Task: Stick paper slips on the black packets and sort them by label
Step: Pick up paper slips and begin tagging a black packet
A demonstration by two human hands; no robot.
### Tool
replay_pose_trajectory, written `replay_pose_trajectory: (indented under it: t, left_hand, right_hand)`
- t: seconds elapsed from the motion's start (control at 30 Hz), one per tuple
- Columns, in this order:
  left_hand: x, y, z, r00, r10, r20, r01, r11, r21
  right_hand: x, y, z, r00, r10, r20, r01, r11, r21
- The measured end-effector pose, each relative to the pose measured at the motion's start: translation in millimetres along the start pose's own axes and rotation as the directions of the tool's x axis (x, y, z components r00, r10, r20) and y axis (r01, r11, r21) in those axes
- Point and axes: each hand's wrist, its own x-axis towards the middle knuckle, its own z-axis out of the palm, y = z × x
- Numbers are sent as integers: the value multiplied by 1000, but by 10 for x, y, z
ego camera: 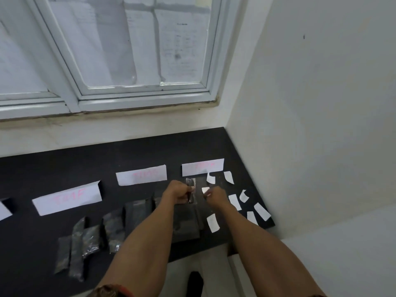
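The black packet [191, 190] in hand stands roughly upright just above the dark table [64, 168], a little toward 1 o'clock from the middle of the tabletop. The left hand [179, 192] is closed round its lower half, fingers curled tight. At 3 o'clock from it, almost touching, the right hand [215, 197] pinches a small paper slip [205, 190] between bunched fingertips; the slip's free end points toward the packet.

The step in hand looks like pressing that slip onto the packet. To do it well, I judge the left hand should hold the packet flat and steady while the right lays the slip square on a smooth stretch of wrapper, then rubs it down from one end so no corner lifts.

Loose slips [235, 201] lie scattered from 1 to 4 o'clock of the hands. More packets [90, 236] lie in a ragged row toward 8 o'clock. Three long labels lie farther back: one [202, 167] at 12, one [141, 174] at 11, one [67, 198] at 9; their pink writing is too blurred to read
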Motion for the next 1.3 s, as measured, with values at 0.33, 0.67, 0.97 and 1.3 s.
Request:
replay_pose_trajectory:
  t: [0.33, 0.67, 0.97, 1.3]
  left_hand:
    - [142, -63, 181, 995, -102, -8, 101, 991, -90]
    - [86, -76, 143, 1000, -23, 1, 23, 974, -224]
    - [16, 48, 146, 999, 23, 23, -12, 909, -417]
    - [-161, 235, 85, 991, 133, 10, -116, 896, -429]
  right_hand:
    - [89, 589, 304, 994, 13, 106, 20, 953, -301]
    - [145, 778, 422, 999, -26, 27, 33, 951, -308]
    - [194, 327, -293, 958, -165, -237, 233, 926, 297]
    - [200, -162, -945, 891, -401, -212, 448, 852, 270]
